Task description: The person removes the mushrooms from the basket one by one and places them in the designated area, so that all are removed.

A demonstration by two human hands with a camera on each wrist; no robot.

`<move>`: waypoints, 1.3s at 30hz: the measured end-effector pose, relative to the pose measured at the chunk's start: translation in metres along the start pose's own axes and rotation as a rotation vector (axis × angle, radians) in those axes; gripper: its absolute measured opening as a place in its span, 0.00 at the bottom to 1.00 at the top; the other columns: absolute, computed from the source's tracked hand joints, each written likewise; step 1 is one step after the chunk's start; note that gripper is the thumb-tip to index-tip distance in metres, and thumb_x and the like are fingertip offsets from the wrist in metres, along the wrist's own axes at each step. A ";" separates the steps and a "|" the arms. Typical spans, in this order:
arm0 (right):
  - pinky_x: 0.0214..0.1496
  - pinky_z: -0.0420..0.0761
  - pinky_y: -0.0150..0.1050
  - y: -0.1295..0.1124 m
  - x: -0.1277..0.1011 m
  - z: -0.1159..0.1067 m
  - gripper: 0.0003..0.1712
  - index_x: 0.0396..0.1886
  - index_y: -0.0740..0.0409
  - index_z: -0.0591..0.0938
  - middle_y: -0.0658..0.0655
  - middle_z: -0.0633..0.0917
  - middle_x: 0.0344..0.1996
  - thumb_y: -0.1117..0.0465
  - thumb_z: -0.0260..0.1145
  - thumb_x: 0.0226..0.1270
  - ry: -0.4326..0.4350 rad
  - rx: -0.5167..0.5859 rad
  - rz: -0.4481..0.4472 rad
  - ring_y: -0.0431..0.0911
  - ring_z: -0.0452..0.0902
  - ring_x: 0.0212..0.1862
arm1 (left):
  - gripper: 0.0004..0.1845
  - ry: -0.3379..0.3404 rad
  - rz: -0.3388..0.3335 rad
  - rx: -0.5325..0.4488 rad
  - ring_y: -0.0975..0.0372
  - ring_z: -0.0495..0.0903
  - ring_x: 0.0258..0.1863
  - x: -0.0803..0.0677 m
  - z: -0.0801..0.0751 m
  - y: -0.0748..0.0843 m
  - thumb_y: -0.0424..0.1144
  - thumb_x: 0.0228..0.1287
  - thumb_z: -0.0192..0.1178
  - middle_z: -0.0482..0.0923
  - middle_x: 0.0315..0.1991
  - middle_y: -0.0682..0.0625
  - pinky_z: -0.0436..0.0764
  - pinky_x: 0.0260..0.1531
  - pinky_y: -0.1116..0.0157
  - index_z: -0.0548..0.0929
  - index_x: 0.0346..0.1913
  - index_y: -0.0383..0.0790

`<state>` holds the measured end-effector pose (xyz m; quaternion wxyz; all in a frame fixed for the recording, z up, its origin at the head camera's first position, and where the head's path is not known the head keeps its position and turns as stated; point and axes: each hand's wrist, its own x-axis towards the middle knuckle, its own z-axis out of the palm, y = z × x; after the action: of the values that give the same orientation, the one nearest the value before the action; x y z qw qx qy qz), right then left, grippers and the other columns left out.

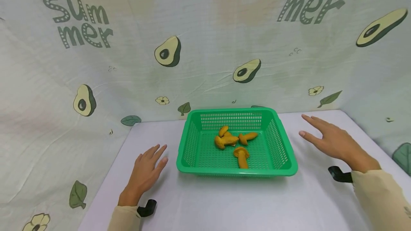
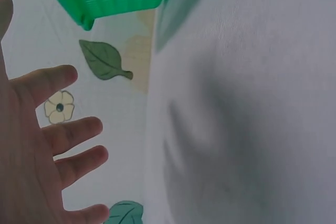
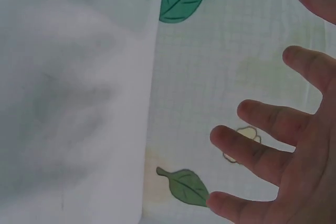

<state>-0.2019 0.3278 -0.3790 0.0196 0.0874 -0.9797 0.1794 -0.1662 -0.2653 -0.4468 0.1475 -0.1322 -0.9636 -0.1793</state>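
Note:
A green plastic basket (image 1: 237,171) with slotted walls stands on the white table. Several orange-brown mushrooms lie in it: a single mushroom (image 1: 242,156) near the front wall, another mushroom (image 1: 248,138) at the middle right, and a small cluster of mushrooms (image 1: 226,140) left of centre. My left hand (image 1: 146,170) hovers to the left of the basket, fingers spread and holding nothing. To the basket's right, my right hand (image 1: 337,142) is raised above the table, its fingers extended. Both wrist views show spread fingers on the left hand (image 2: 31,140) and right hand (image 3: 294,145), apart from the basket.
The white table (image 1: 205,206) reaches back to a hanging cloth (image 1: 205,27) printed with avocados, leaves and lettering. Cloth also borders the table on the left and right. A black wrist mount (image 1: 147,208) sits by the left sleeve, another black mount (image 1: 339,174) by the right.

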 end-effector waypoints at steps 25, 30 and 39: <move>0.51 0.76 0.65 -0.019 0.013 -0.010 0.33 0.69 0.60 0.75 0.67 0.82 0.56 0.41 0.55 0.77 0.033 0.220 -0.051 0.65 0.78 0.56 | 0.27 -0.063 -0.141 -0.437 0.47 0.72 0.66 0.025 0.020 0.023 0.53 0.82 0.38 0.76 0.65 0.45 0.64 0.64 0.37 0.66 0.76 0.50; 0.53 0.75 0.65 -0.020 0.013 -0.011 0.33 0.68 0.60 0.75 0.68 0.80 0.58 0.41 0.54 0.78 0.023 0.241 -0.039 0.66 0.76 0.58 | 0.27 -0.069 -0.123 -0.540 0.48 0.74 0.64 0.028 0.023 0.025 0.52 0.83 0.37 0.77 0.64 0.45 0.66 0.64 0.38 0.66 0.76 0.48; 0.53 0.76 0.61 -0.035 0.020 -0.017 0.34 0.69 0.58 0.75 0.64 0.83 0.55 0.39 0.54 0.77 0.012 0.317 -0.024 0.60 0.79 0.55 | 0.25 -0.022 -0.074 -0.653 0.49 0.76 0.62 0.029 0.027 0.028 0.44 0.84 0.39 0.77 0.63 0.44 0.70 0.62 0.41 0.62 0.77 0.44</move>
<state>-0.2157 0.2983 -0.3491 0.0137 0.1000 -0.9379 0.3319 -0.1907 -0.2237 -0.4525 0.0803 -0.1391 -0.8610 -0.4825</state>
